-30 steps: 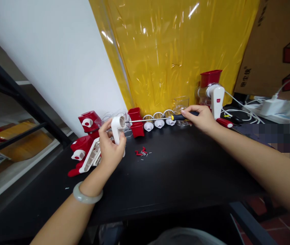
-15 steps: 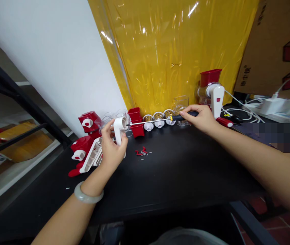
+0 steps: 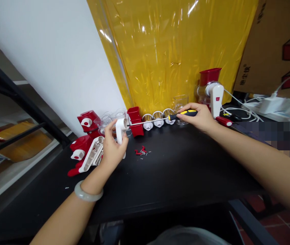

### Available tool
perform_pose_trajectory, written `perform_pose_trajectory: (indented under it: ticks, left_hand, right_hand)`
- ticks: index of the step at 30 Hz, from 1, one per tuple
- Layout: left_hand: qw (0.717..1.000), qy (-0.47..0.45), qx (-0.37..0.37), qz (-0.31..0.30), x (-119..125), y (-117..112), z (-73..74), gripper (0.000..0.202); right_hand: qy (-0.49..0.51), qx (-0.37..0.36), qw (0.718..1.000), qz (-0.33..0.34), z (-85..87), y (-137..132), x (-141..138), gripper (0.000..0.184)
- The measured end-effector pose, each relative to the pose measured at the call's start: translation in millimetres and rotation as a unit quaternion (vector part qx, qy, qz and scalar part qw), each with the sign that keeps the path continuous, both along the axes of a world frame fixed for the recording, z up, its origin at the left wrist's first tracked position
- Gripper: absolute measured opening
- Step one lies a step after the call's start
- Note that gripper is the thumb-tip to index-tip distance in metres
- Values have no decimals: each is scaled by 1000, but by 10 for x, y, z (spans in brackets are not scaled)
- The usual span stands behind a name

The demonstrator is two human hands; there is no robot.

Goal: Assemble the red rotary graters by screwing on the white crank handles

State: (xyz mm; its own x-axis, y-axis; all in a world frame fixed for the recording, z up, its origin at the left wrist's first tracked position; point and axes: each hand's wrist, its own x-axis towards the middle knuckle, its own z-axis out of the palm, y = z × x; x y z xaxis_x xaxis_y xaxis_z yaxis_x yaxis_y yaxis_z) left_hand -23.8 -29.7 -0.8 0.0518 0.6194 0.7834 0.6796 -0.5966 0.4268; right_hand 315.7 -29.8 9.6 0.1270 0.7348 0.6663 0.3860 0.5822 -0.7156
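Note:
My left hand (image 3: 113,148) is closed around a white plastic crank handle (image 3: 120,128), held upright above the black table (image 3: 175,177). My right hand (image 3: 198,117) grips the black and yellow handle of a long screwdriver (image 3: 160,119). Its metal shaft runs level to the left, and the tip sits in the round hub at the top of the white handle. A small heap of red clips and screws (image 3: 141,151) lies on the table just right of my left hand.
Red and white grater parts (image 3: 86,149) lie at the left. A red hopper (image 3: 136,121), three drum cutters (image 3: 158,119) and clear cups stand by the yellow sheet (image 3: 175,47). An assembled grater (image 3: 211,92), cables and a power strip (image 3: 282,109) are at the right.
The white handle has shifted slightly right and turned a little in my left hand. My right hand has rolled the screwdriver, so the yellow stripe on its grip now shows.

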Motion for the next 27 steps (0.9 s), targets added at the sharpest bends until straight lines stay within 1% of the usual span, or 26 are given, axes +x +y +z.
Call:
perform_pose_trajectory:
  ticks: [4, 8, 11, 13, 16, 19, 24, 27]
  left_hand:
    - [1000, -12, -19, -10, -31, 48, -19, 62]
    - [998, -10, -46, -39, -54, 94, -48, 61]
    - [997, -2, -64, -50, -56, 100, -61, 62]
    - [995, 1, -83, -49, -56, 92, -57, 63]
    - [993, 4, -98, -60, -62, 86, -44, 65]
    - [992, 11, -100, -80, -73, 96, -41, 68]
    - [976, -15, -178, -128, -63, 107, -57, 75]
    - [968, -37, -198, -146, -45, 102, -63, 75]
  right_hand:
    - [10, -4, 1000, 27, -41, 45, -22, 35]
    - [-18, 11, 1000, 13, -57, 51, -20, 40]
    - [-54, -9, 998, 18, -81, 40, 0, 46]
    - [-96, -8, 995, 4, -103, 39, 11, 44]
    - [-147, 28, 988, -26, -124, 51, 16, 36]
    - [-152, 42, 987, -26, -120, 65, 14, 30]
    - [-152, 45, 987, -23, -115, 70, 21, 26]
    - [-154, 43, 987, -25, -131, 73, 28, 26]
